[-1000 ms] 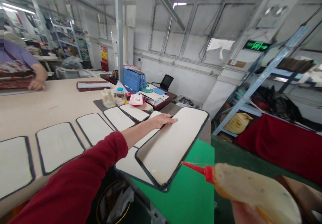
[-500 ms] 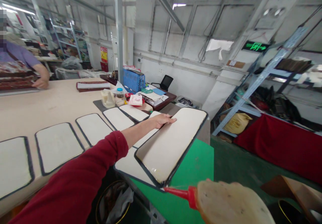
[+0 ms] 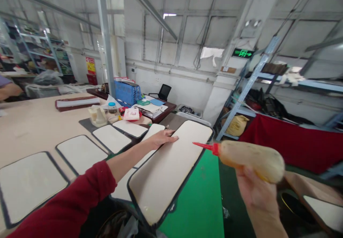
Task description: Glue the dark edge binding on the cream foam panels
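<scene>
We see our left hand [image 3: 160,138] lying flat and open, fingers stretched out, on the left edge of a white mat [image 3: 166,170] with a dark border. The mat lies slantwise, partly over a green surface [image 3: 198,202] and partly over another mat of the same kind below it. Our right hand [image 3: 254,191] is closed around a soft, yellowish bottle [image 3: 252,156] and holds it nearly level. The bottle's red nozzle [image 3: 205,146] points left, with its tip over the far right part of the mat. We cannot tell whether the tip touches it.

To the left, on a long pale table [image 3: 34,123], more white mats lie in a row, the nearest to us being the largest in view [image 3: 29,182]. Beyond them stand a blue crate [image 3: 127,92] and a black chair [image 3: 163,91]. At the far left edge, part of another person's arm [image 3: 8,90] rests near the table. To the right, a red cloth [image 3: 289,145] hangs below blue metal shelves.
</scene>
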Demonstrator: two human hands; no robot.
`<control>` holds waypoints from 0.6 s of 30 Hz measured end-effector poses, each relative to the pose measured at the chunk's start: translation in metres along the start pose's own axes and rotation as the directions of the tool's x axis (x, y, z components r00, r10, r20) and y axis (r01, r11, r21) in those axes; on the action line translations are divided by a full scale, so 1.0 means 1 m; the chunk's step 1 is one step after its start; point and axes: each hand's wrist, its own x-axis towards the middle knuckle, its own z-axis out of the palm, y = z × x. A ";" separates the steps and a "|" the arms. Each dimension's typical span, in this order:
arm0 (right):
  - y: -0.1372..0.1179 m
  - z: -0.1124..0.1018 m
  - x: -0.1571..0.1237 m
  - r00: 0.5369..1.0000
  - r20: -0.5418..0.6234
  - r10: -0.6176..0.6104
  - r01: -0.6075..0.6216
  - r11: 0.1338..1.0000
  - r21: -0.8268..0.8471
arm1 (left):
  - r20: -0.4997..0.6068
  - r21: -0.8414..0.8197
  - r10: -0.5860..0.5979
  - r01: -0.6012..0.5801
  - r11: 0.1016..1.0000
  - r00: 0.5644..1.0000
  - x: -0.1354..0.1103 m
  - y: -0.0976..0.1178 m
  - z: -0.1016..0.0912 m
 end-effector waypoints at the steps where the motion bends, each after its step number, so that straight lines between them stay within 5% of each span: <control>1: 0.003 0.003 0.006 1.000 0.003 0.004 -0.004 1.000 -0.001 | 0.024 0.011 0.007 -0.007 1.000 1.000 -0.002 0.000 0.002; 10: 0.019 -0.005 0.010 0.998 0.009 0.066 -0.066 0.998 -0.005 | 0.122 0.004 -0.037 0.036 0.999 0.992 -0.016 0.003 0.005; 16: 0.046 -0.022 -0.084 0.956 0.109 0.272 -0.275 0.961 0.019 | 0.122 -0.013 -0.018 0.019 1.000 0.992 -0.013 -0.006 -0.002; 18: 0.055 -0.026 -0.103 0.960 0.168 0.224 -0.236 0.970 0.054 | 0.067 -0.008 -0.026 0.027 1.000 0.997 -0.013 -0.010 -0.006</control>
